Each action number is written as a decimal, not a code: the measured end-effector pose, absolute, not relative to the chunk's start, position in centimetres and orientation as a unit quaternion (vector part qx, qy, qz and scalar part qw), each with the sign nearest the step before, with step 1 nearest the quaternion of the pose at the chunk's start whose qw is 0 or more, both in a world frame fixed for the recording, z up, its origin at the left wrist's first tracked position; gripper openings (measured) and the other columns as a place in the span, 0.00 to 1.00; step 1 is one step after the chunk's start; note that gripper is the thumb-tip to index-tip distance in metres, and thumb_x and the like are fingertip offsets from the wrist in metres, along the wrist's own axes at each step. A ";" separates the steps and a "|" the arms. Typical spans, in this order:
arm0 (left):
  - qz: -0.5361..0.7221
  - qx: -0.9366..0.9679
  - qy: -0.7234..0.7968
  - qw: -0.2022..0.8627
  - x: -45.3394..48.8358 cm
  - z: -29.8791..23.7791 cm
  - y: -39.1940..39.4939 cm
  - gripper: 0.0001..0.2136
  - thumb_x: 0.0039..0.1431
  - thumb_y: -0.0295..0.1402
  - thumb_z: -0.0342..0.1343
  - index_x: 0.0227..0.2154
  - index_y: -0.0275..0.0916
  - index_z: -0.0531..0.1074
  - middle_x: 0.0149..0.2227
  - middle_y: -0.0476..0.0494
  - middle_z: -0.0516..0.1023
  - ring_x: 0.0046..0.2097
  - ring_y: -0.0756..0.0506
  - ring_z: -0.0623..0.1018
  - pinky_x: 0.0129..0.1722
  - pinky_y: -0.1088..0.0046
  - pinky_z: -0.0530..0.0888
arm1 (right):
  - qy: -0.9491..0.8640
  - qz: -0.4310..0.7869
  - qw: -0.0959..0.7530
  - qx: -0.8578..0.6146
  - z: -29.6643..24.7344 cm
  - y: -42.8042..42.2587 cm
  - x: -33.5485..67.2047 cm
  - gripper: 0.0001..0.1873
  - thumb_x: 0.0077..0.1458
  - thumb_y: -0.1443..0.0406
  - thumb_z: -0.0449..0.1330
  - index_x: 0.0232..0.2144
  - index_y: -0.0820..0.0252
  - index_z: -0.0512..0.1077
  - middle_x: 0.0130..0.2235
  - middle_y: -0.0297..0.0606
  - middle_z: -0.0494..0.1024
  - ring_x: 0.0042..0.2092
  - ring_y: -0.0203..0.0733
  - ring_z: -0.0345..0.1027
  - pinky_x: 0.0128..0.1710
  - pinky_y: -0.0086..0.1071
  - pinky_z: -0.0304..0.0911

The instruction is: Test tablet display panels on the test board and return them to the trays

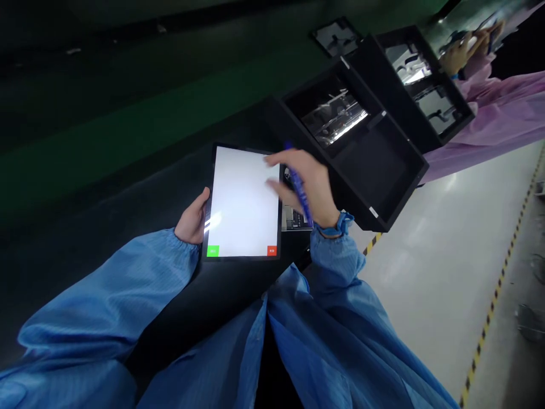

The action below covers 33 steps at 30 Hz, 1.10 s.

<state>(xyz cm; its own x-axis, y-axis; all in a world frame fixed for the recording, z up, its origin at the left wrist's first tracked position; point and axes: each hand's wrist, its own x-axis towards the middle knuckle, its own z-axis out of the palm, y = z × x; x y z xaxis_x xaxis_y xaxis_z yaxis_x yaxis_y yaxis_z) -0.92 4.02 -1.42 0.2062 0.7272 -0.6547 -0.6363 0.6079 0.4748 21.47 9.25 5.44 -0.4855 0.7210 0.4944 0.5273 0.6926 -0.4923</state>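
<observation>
Tablet [244, 201], lit white, at centre: your left hand [192, 218] clamps its 9 o'clock edge while your right hand [310, 187], curled round a pen [300, 190], fingers its 3 o'clock edge, so screen entry seems under way and the next tap probably needs a steady hold.

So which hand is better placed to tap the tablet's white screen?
Probably the right hand: its fingers reach over the tablet at its screen's right edge, with a blue pen tucked in the grip. The left hand is busy gripping the tablet's left edge.
</observation>
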 end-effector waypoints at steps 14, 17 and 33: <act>0.448 0.019 0.489 0.748 -0.2 -0.5 3.7 0.23 0.72 0.39 0.40 0.59 0.29 0.69 0.42 0.35 0.82 0.44 0.38 0.82 0.50 0.59 0.77 | -0.882 0.111 0.251 -0.383 1.1 2.9 20.3 0.12 0.68 0.62 0.53 0.38 0.55 0.76 0.59 0.38 0.73 0.60 0.45 0.68 0.59 0.39 0.69; 0.453 -0.006 0.513 0.729 -0.3 0.0 3.8 0.21 0.72 0.38 0.40 0.51 0.29 0.74 0.36 0.38 0.82 0.42 0.40 0.83 0.48 0.64 0.78 | -0.809 0.119 0.347 -0.460 1.8 3.3 22.6 0.10 0.67 0.62 0.55 0.43 0.52 0.77 0.56 0.37 0.75 0.53 0.44 0.73 0.55 0.39 0.70; 0.447 -0.035 0.555 0.701 -0.8 0.2 3.7 0.19 0.71 0.36 0.40 0.42 0.33 0.77 0.33 0.42 0.82 0.32 0.41 0.81 0.31 0.66 0.81 | -0.737 0.112 0.261 -0.613 -4.4 5.1 28.8 0.17 0.68 0.61 0.51 0.42 0.60 0.79 0.40 0.39 0.80 0.39 0.39 0.74 0.42 0.30 0.67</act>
<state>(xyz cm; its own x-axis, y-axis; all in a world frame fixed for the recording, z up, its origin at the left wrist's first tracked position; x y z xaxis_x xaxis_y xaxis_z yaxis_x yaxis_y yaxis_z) -0.81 3.73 0.18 -0.0159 0.5874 -0.8091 -0.6646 0.5984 0.4475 28.81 5.07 -4.37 -0.1130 0.9625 0.2467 0.8453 0.2236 -0.4853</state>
